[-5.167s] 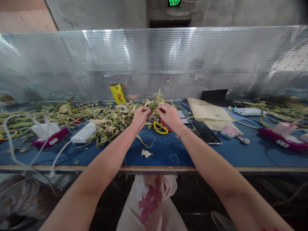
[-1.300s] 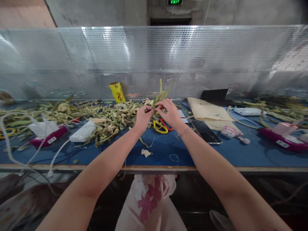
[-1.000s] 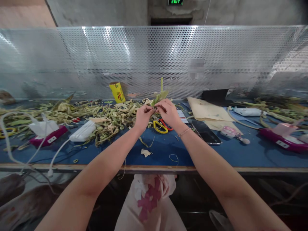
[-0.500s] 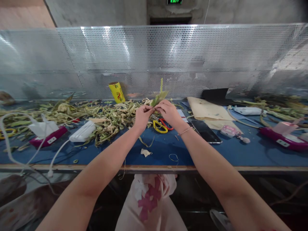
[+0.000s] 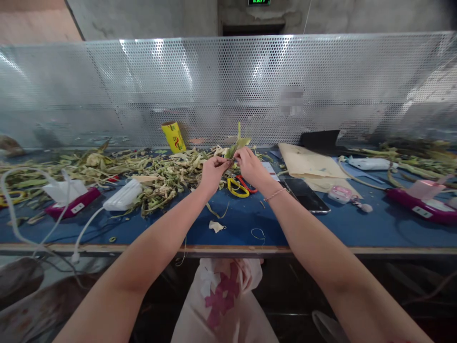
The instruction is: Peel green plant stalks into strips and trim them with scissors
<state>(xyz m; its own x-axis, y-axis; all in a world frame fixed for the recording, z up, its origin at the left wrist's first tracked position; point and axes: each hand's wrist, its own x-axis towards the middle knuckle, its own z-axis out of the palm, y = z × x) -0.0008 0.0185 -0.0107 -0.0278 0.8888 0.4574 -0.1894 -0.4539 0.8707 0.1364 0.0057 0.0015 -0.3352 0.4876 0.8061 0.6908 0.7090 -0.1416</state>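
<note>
Above the middle of the blue table, a pale green leaf piece [image 5: 243, 142] with a thin upright stem is pinched by both hands. My left hand [image 5: 213, 172] has its fingers closed at the base of the leaf. Close beside it, my right hand [image 5: 249, 165] is also closed on the leaf, thumb and fingertips pressed together. The fingers partly hide the lower end of the leaf. Just below the hands lie scissors with yellow handles [image 5: 236, 194] and a red handle [image 5: 250, 185]. A heap of wilted leaf strips [image 5: 167, 178] spreads to the left.
A perforated metal screen [image 5: 200, 85] stands behind. Left are a white power adapter [image 5: 123, 195], a purple power strip [image 5: 71, 205] and a yellow tube [image 5: 174, 137]. Right are a phone [image 5: 307, 195], brown paper [image 5: 307, 164], a pink earbud case [image 5: 340, 194] and another purple strip [image 5: 421, 205].
My right hand has shifted slightly and its fingers are curled more, a little apart from the left fingertips. The leaf and its stem sit slightly lower.
</note>
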